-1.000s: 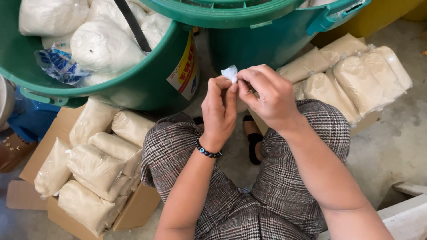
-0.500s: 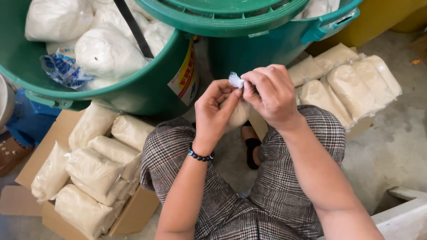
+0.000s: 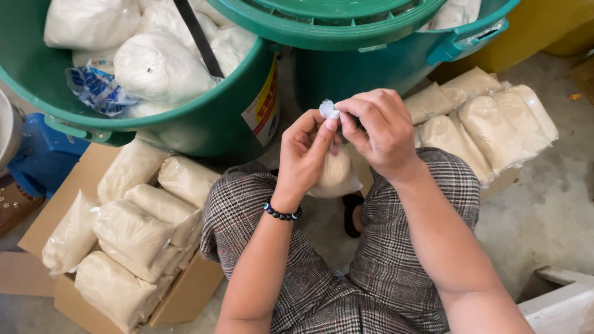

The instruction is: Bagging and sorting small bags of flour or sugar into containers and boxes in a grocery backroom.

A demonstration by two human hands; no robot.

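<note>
A small clear plastic bag of pale powder (image 3: 337,176) hangs between my knees, and both hands grip its twisted white neck (image 3: 328,109). My left hand (image 3: 306,151), with a dark bead bracelet at the wrist, pinches the neck from the left. On the other side my right hand (image 3: 380,133) closes its fingers over the top of the neck. I sit in checked trousers (image 3: 396,260) over a concrete floor.
A green tub (image 3: 204,124) of large white sacks stands ahead on the left, and a lidded green tub (image 3: 371,68) is beside it. A cardboard box (image 3: 185,291) on the left and another stack (image 3: 489,117) on the right hold several filled bags.
Both hands and the bag have sunk slightly and shifted left in view. The fingers keep working at the bag's neck, and the bag body shows more below the hands.
</note>
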